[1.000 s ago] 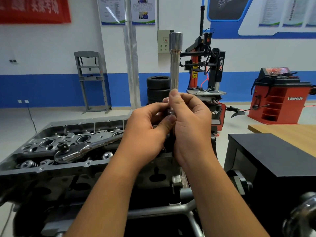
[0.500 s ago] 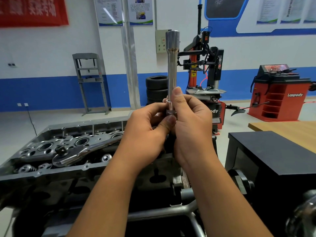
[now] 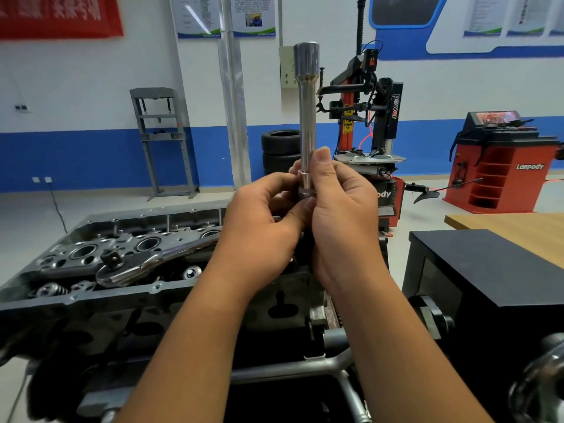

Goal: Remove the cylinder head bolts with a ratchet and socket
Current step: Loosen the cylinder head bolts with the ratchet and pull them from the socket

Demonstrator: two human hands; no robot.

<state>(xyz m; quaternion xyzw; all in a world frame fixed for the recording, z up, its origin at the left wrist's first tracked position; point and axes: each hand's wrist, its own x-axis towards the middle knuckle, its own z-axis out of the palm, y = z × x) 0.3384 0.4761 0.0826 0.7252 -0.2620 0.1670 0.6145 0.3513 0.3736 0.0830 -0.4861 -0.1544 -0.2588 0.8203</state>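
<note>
Workshop interior, head view: white wall with blue lower band, red banner upper left, posters above.

- Grey shop press frame, against the wall, left of centre.
- Stacked tyres, behind the hands.
- Tyre changer, red and black, right of the tyres.
- Red wheel balancer, far right, marked "Lanpody".
- Black cabinet, near right; wooden bench top beyond it.
- Cylinder head, on an engine stand, lower left, valve gear exposed.
- Ratchet, chrome, lying across the cylinder head, drive square up, untouched by either hand.
- Long socket, chrome, held upright above the engine's right end, wide end uppermost, lower end between both hands.
- Left hand: fingers curled, thumb pressed to the socket's lower collar.
- Right hand: fingers wrapped behind the shaft, thumb lying up its front.
</note>
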